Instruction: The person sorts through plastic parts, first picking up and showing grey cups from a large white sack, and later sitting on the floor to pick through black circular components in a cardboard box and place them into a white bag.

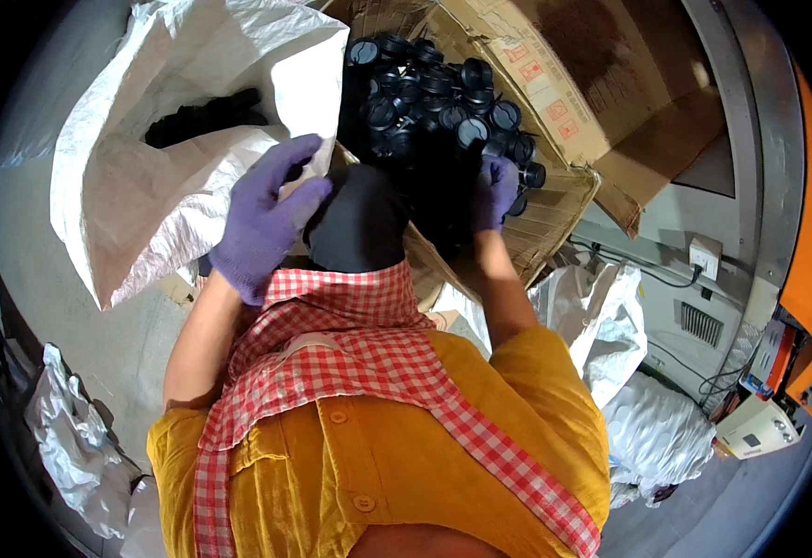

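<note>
My left hand (266, 214), in a purple knitted glove, is beside the rim of a white woven sack (90, 177). Its thumb and fingers are apart, with nothing seen between them. Dark items (206, 118) lie inside the sack. My right hand (496, 193), gloved the same way, reaches into a cardboard box (554, 209) and touches a heap of black round plastic parts with disc-like faces (434, 102). Its fingers are curled; what they grip is hidden in the dark.
Brown box flaps (545, 74) stand up on the far right. White plastic bags (601, 316) lie at the right, near a wall socket (704, 256) and cables. Another white sack (80, 446) lies on the floor at left. My knee (359, 223) rises between sack and box.
</note>
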A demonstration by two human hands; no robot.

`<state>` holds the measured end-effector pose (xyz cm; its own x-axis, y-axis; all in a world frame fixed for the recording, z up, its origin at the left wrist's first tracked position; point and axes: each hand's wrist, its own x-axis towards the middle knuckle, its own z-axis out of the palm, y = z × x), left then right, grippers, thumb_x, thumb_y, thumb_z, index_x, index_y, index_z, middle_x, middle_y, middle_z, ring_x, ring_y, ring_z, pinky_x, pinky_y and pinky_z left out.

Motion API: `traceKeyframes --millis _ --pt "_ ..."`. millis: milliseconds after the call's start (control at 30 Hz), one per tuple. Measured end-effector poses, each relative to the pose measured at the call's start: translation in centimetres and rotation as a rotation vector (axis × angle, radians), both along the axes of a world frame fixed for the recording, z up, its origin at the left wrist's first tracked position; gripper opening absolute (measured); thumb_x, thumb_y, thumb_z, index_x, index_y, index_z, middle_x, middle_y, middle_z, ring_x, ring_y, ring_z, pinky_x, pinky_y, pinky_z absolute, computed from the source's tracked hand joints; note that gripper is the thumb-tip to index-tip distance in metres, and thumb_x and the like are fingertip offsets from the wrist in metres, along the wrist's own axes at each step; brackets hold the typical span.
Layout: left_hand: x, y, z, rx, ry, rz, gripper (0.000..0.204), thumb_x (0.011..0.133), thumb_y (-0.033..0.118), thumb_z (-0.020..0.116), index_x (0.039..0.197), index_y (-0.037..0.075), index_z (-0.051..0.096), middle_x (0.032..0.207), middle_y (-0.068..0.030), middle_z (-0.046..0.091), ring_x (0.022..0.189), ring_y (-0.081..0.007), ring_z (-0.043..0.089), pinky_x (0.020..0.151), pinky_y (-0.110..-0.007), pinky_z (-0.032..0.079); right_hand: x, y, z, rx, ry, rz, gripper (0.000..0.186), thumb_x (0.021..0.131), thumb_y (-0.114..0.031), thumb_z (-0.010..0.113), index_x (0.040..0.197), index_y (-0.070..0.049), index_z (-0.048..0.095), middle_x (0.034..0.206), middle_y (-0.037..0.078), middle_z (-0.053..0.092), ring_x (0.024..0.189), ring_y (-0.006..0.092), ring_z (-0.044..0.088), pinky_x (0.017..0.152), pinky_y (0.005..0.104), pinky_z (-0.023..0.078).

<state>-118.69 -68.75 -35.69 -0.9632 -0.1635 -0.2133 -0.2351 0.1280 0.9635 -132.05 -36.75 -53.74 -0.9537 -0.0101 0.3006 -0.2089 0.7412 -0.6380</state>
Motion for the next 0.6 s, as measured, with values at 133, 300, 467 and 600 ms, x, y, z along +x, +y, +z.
traceKeyframes --millis 133,300,467,600 --pt "-2.9 4.6 2.4 0.416 -0.055 0.100 0.048 0.085 0.011 0.057 0.129 -0.001 0.043 0.115 -0.0097 0.056 0.102 -0.0157 0.054 0.090 -0.026 0.043 6.4 -7.2 11.9 -0.053 0.123 0.290 0.019 0.071 -0.002 0.057 0.088 -0.009 0.063 0.085 0.014 0.058 0.084 0.0323 0.056 0.074 0.0373 0.046" --pt "-2.4 4.3 0.6 0.333 0.060 -0.122 0.050 0.083 0.009 0.055 0.130 0.000 0.041 0.117 -0.0106 0.055 0.103 -0.0163 0.054 0.090 -0.027 0.043 9.4 -11.1 18.9 -0.130 0.223 0.873 0.025 0.072 0.000 0.057 0.095 -0.006 0.062 0.090 0.012 0.059 0.080 0.0255 0.058 0.073 0.0332 0.047" --pt "0.9 1.0 2.2 0.778 -0.096 -0.085 0.051 0.078 0.013 0.052 0.126 -0.003 0.044 0.117 -0.0143 0.056 0.104 -0.0215 0.055 0.092 -0.031 0.045 9.7 -9.1 19.9 -0.397 -0.258 0.470 0.033 0.078 0.000 0.054 0.111 -0.002 0.057 0.099 0.011 0.060 0.085 0.0190 0.060 0.073 0.0322 0.048" --pt "2.6 0.5 1.2 1.099 -0.162 -0.161 0.052 0.078 0.015 0.051 0.126 -0.004 0.044 0.116 -0.0156 0.056 0.104 -0.0215 0.056 0.092 -0.031 0.045 10.6 -10.8 20.0 -0.371 -0.285 0.839 0.038 0.078 0.001 0.056 0.116 -0.004 0.056 0.096 0.014 0.064 0.086 0.0248 0.064 0.074 0.0334 0.051"
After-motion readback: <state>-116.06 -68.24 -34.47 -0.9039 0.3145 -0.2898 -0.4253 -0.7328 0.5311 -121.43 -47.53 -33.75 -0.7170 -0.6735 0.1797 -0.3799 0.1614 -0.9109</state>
